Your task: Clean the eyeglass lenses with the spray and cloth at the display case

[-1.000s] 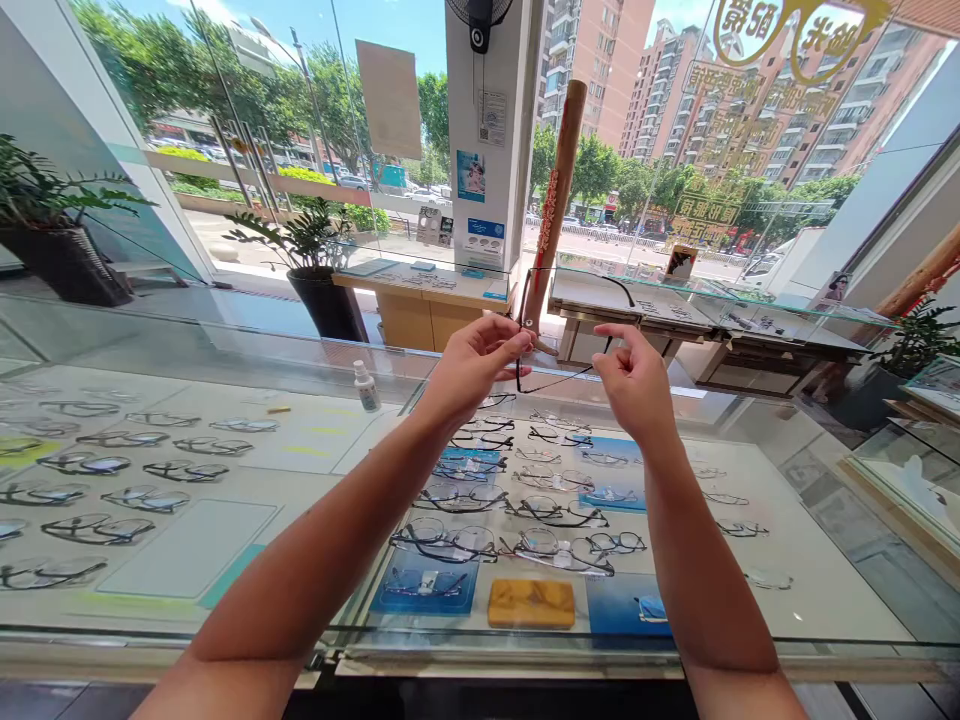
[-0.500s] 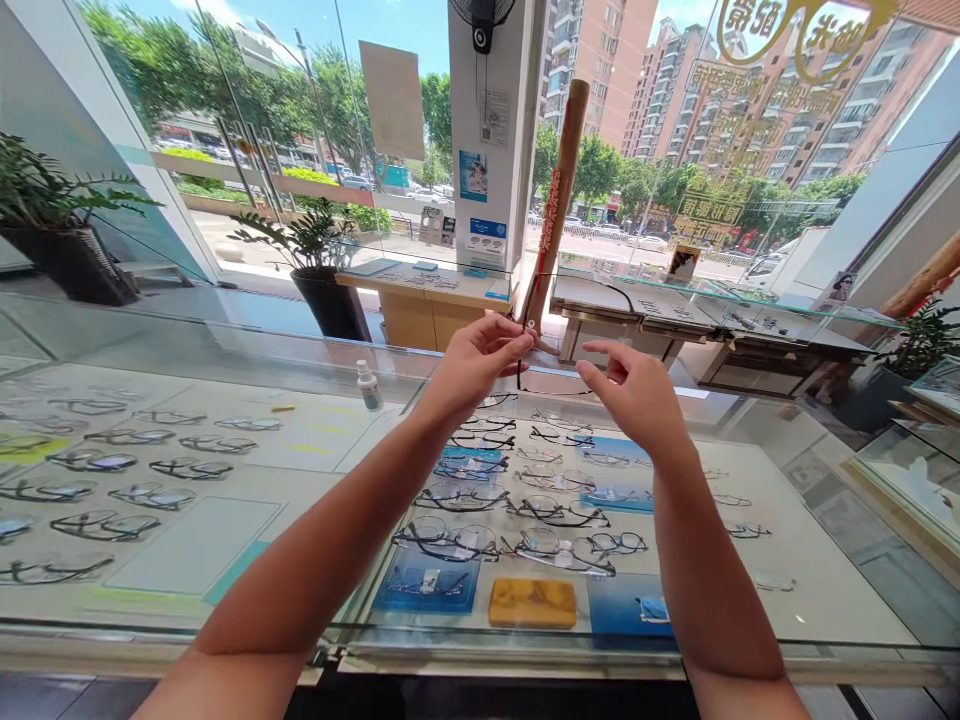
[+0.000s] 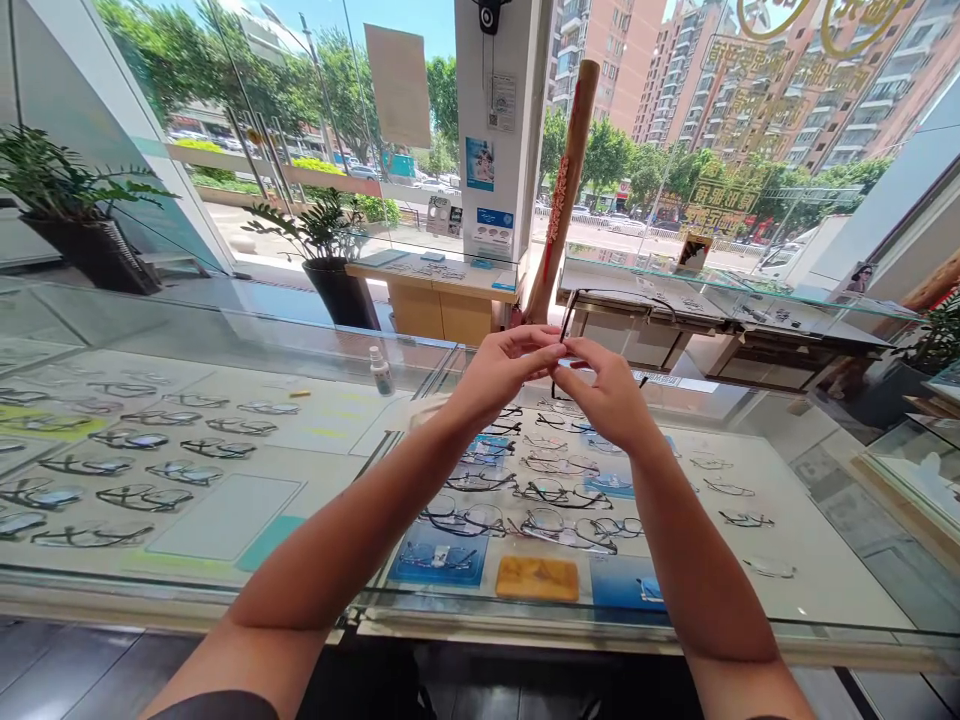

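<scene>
Black thin-rimmed eyeglasses [image 3: 564, 340] held up in the air above the glass display counter [image 3: 225, 330], not in the case. Left hand [image 3: 504, 375] pinches the frame at the near end; right hand [image 3: 607, 395] meets it, fingertips closed on the same spot. One temple sticks up, so folding looks unfinished. Rows of frames [image 3: 525, 490] lie under the glass below.

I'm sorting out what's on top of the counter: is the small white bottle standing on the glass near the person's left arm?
Yes, the small white bottle stands upright on the glass counter, just beyond the left hand.
</scene>
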Tool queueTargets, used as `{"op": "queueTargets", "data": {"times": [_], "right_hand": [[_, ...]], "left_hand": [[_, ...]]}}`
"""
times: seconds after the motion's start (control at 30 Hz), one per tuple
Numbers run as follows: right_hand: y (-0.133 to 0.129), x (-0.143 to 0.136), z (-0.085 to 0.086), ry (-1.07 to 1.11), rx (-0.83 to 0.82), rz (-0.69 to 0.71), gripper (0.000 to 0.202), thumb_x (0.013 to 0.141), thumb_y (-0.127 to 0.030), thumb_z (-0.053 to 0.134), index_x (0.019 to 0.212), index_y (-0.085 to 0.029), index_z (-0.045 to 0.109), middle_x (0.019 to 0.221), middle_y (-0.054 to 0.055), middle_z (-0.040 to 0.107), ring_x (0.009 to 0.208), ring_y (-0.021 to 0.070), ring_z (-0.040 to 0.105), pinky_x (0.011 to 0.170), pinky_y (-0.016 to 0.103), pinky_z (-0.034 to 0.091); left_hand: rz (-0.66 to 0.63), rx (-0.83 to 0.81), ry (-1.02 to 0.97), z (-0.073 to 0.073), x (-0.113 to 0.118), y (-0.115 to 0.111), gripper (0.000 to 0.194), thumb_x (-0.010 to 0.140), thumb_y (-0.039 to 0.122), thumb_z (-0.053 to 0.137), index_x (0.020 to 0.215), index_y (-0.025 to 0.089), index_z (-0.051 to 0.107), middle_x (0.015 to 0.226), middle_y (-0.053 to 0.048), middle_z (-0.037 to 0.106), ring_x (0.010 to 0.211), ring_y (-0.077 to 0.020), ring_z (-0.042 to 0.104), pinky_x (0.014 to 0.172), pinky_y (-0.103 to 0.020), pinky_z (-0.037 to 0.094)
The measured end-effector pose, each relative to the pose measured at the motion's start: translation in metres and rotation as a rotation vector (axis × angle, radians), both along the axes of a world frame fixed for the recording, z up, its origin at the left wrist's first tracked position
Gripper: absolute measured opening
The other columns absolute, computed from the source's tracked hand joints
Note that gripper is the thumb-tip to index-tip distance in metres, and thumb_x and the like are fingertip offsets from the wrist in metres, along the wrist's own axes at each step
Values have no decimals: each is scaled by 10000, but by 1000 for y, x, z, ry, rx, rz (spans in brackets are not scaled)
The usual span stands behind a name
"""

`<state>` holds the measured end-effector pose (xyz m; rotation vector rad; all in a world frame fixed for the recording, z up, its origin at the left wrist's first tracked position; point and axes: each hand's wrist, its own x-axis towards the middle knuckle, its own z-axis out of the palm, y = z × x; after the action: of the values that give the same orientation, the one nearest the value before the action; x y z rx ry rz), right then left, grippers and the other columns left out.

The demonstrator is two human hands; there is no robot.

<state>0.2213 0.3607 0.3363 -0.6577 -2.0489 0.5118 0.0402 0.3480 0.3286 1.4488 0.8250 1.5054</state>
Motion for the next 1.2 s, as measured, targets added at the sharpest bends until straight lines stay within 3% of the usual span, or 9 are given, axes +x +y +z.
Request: {"op": "queueTargets", "data": {"times": [0.13, 0.23, 0.37, 0.47, 0.57, 0.67, 0.87, 1.03, 1.2], "right_hand": [[2, 13, -10, 4, -14, -58, 317, 1014, -402, 635, 1253, -226, 747, 1305, 97, 778, 1174, 278, 717, 1050, 479, 547], [7, 29, -28, -13, -76, -136, 321, 992, -421, 632, 1207, -217, 756, 1283, 106, 781, 1154, 290, 718, 1027, 490, 551], [17, 50, -56, 2, -160, -231, 344, 983, -472, 628, 1164, -207, 751, 1192, 114, 785, 1047, 283, 720, 1005, 486, 541], [24, 57, -71, 46, -211, -251, 359, 1005, -528, 599, 1115, -218, 744, 1126, 99, 779, 1019, 276, 711, 976, 455, 533], [29, 59, -82, 93, -212, -243, 388, 1019, -563, 570, 1071, -218, 740, 1107, 97, 768, 1028, 276, 703, 975, 442, 518], [33, 61, -90, 112, -199, -237, 407, 1027, -575, 550, 1060, -217, 742, 1102, 100, 757, 1042, 280, 693, 980, 438, 507], [43, 66, -100, 159, -237, -248, 391, 1030, -566, 552, 1064, -220, 733, 1088, 93, 749, 1047, 280, 688, 961, 423, 495], [40, 64, -99, 190, -252, -222, 375, 1033, -555, 563, 1077, -221, 727, 1126, 94, 741, 1058, 273, 689, 962, 425, 485], [35, 48, -79, 218, -280, -124, 376, 1027, -558, 576, 1038, -211, 721, 1068, 84, 740, 1032, 256, 682, 945, 414, 492]], "left_hand": [[168, 172, 180, -3, -13, -5, 245, 915, 424, 806, 1082, 245, 798, 1347, -97, 749, 1283, -238, 684, 1105, -405, 555], [471, 246, 274, -17, -47, -5, 260, 972, 398, 733, 1179, 241, 743, 1372, -100, 725, 1275, -249, 674, 1097, -418, 539], [1025, 278, 360, -55, -119, 10, 329, 945, 276, 702, 1259, 186, 654, 1367, -139, 668, 1305, -283, 613, 1177, -445, 454], [1243, 130, 397, -88, -170, 27, 489, 876, 197, 718, 1334, 150, 554, 1436, -185, 590, 1413, -308, 513, 1261, -444, 352], [1221, -95, 358, -117, -199, 42, 608, 835, 190, 759, 1368, 171, 468, 1488, -192, 536, 1461, -298, 483, 1252, -412, 351], [1128, -210, 325, -135, -209, 51, 610, 816, 203, 789, 1328, 176, 458, 1337, -162, 624, 1220, -272, 633, 1082, -383, 483], [1032, -335, 250, -145, -209, 53, 339, 772, 132, 747, 1004, 219, 515, 925, -48, 631, 934, -258, 622, 967, -410, 483], [950, -268, 155, -124, -196, 46, 313, 798, 283, 770, 944, 239, 496, 817, -4, 516, 830, -219, 542, 837, -368, 492], [669, -181, 76, -73, -155, 41, 500, 838, 705, 669, 853, 234, 503, 751, -5, 494, 662, -153, 471, 553, -275, 403]]}}
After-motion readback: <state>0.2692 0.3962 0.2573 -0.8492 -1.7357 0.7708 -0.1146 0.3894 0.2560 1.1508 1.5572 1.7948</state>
